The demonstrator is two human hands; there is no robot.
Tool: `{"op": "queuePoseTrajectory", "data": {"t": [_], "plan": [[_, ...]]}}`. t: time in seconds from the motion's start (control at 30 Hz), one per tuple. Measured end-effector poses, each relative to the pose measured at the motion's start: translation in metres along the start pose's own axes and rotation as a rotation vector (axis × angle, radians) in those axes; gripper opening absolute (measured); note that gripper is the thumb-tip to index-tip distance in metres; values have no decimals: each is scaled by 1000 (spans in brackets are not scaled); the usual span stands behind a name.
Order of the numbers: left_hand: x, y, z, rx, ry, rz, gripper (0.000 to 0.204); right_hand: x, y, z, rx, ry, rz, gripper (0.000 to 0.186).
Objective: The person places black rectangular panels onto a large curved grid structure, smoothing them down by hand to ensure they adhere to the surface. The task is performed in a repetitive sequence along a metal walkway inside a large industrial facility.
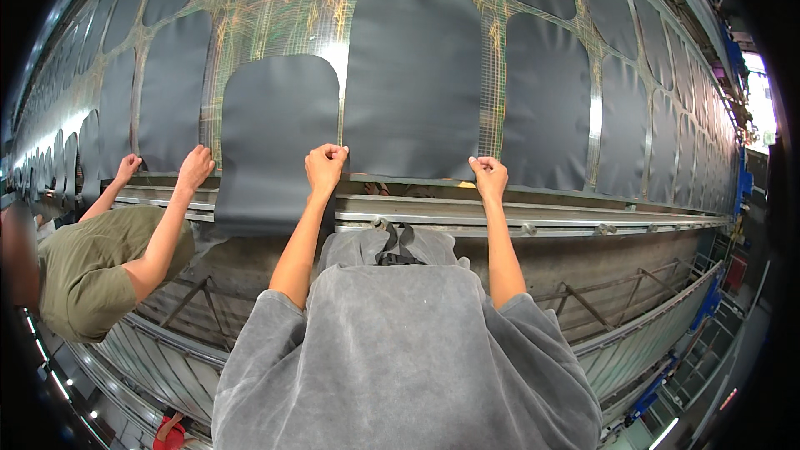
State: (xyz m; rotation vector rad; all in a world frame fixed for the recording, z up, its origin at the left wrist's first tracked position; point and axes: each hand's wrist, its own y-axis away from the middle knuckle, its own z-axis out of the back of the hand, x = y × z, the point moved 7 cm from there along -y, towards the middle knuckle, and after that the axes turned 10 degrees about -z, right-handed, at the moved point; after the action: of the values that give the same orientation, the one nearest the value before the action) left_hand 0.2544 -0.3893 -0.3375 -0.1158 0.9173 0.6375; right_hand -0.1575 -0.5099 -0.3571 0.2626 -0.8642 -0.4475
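A dark grey rounded-corner sheet (414, 75) lies flat on the long table in front of me, its near edge along the table's front rim. My left hand (327, 168) pinches the sheet's near left corner. At the near right corner, my right hand (489, 177) is closed on the same sheet between thumb and fingers. Just left of my left hand, another dark sheet (279, 133) hangs over the front edge of the table. Part of its hanging end passes behind my left forearm.
A metal rail (567, 221) runs along the table front. Rows of similar sheets (546, 100) cover the scored tabletop (287, 21), which has green and orange lines. On the left, a co-worker in an olive shirt (100, 267) holds both hands (197, 167) at another sheet's near edge.
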Motion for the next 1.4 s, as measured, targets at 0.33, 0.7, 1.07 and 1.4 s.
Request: {"op": "queuePoseTrajectory", "data": {"t": [0.33, 0.7, 1.07, 1.4], "plan": [[-1, -1, 0, -25, -38, -30, 26, 6, 5, 4, -24, 15, 12, 27], [9, -3, -4, 22, 10, -10, 28, 1, -1, 2, 1, 6, 20, 27], [12, -5, -1, 72, 6, -23, 29, 4, 1, 2, 2, 21, 33, 24], [14, -6, -1, 80, 18, -7, 29, 7, 2, 4, -1, 47, 52, 23]]}}
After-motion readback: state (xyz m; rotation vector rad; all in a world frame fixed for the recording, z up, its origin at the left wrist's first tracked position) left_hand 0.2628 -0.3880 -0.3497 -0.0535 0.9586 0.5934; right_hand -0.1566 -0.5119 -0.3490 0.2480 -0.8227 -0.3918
